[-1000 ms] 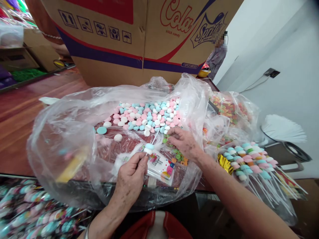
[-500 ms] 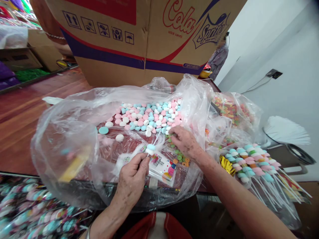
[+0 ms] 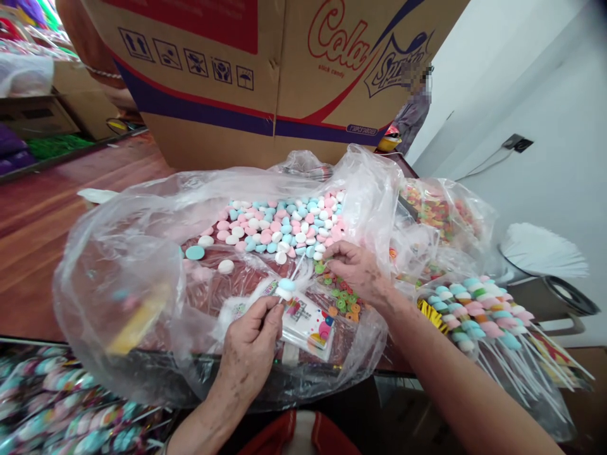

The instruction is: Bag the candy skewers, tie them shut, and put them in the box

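The left hand (image 3: 250,349) is pinching a thin stick (image 3: 294,270) carrying two soft candies (image 3: 286,288) — light, squashy, best held low on the stick. At two o'clock, the right hand (image 3: 356,270) is nipping one small piece. Underneath, a slippery plastic bag (image 3: 118,265) is covering a red table (image 3: 42,234) — a cardboard box (image 3: 265,69) is looming at twelve.

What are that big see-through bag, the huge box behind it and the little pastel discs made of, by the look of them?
The bag looks like thin clear plastic film: glossy, wrinkled, see-through. The box looks like brown corrugated cardboard, matt, with a printed logo and a centre seam. The discs are pink, blue and white with a matt, chalky look, probably marshmallow or pressed sugar candy; which one I cannot tell.
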### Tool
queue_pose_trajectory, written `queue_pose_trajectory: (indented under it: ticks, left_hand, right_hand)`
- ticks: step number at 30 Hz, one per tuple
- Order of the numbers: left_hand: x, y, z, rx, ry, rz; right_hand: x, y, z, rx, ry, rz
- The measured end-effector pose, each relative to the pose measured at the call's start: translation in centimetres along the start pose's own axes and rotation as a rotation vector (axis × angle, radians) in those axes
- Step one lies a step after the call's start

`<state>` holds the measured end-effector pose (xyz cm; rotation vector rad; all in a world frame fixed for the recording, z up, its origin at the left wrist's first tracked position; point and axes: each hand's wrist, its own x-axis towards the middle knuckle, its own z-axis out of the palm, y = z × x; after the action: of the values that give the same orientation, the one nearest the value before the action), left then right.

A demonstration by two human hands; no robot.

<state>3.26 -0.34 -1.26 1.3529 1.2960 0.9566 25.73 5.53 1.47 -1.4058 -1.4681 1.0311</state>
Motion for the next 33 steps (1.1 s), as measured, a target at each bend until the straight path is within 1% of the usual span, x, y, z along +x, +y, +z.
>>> queue_pose_trajectory:
  ticks: [5, 9, 12, 18, 26, 30, 33]
  left_hand:
    - [-0.1, 0.0, 0.0, -0.031, -0.006, -0.021]
    - [-0.1, 0.2, 0.0, -0.028, -0.003, -0.021]
    - [0.0, 0.4, 0.0, -0.034, -0.003, -0.018]
    - [0.0, 0.2, 0.0, -0.031, 0.001, -0.003]
    - [0.0, 0.0, 0.1, -0.033, 0.007, -0.007]
    - [0.0, 0.3, 0.2, -0.024, 0.031, 0.0]
    - [0.0, 0.6, 0.1, -0.01, 0.034, 0.021]
  right_hand:
    - [-0.2, -0.1, 0.7, 0.095, -0.034, 0.035]
    - [-0.3, 0.1, 0.8, 0.132, -0.047, 0.031]
    - [-0.2, 0.1, 0.7, 0.14, -0.029, 0.029]
    - [0.0, -0.7, -0.1, 0.105, 0.064, 0.051]
    - [-0.3, -1.0, 0.2, 0.085, 0.043, 0.099]
    - [-0.6, -0.9, 0.5, 0.15, 0.031, 0.128]
    - [-0.9, -1.0, 0.8, 0.268, -0.005, 0.189]
